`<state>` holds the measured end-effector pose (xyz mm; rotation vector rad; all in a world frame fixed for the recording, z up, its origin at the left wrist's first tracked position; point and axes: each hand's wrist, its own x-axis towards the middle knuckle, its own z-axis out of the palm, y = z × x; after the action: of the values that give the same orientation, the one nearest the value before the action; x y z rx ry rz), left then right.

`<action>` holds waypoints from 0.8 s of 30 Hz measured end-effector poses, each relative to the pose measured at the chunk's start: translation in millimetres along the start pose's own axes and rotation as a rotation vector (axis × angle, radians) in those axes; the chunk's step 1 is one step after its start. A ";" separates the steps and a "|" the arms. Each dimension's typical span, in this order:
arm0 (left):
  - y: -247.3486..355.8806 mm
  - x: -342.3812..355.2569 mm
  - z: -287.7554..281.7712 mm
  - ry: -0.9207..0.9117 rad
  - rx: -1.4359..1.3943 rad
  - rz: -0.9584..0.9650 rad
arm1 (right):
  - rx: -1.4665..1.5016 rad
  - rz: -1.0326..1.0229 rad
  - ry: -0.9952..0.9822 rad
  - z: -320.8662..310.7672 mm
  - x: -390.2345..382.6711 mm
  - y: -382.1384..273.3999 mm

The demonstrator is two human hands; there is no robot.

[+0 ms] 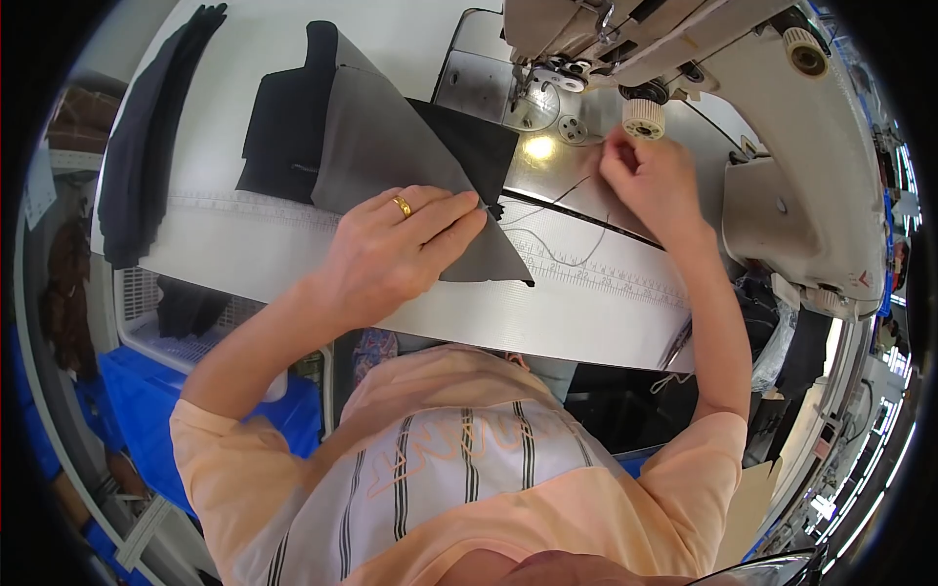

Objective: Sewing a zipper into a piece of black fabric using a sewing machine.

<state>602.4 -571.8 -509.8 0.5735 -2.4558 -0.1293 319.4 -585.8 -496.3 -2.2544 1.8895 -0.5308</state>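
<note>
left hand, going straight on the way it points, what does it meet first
From the left hand, likely the black cloth just ahead, then the metal plate; heights are hard to judge.

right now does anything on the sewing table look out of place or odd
Only the loose thread stands out: it curls slack across the ruler markings, right of the gray fabric, looking untidy. I see nothing spilled.

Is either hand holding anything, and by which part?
Left hand rests on the grey fabric at its slanted edge, grip unclear. Right hand is curled beside a thread; whether it's held cannot be told.
</note>
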 end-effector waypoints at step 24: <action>-39.2 47.0 27.8 0.022 0.117 0.020 | 0.119 -0.239 0.135 28.3 -4.5 -29.1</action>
<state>566.8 -628.5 -515.6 0.5972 -2.4588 0.0296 355.8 -578.9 -513.4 -2.4334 1.6023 -0.8257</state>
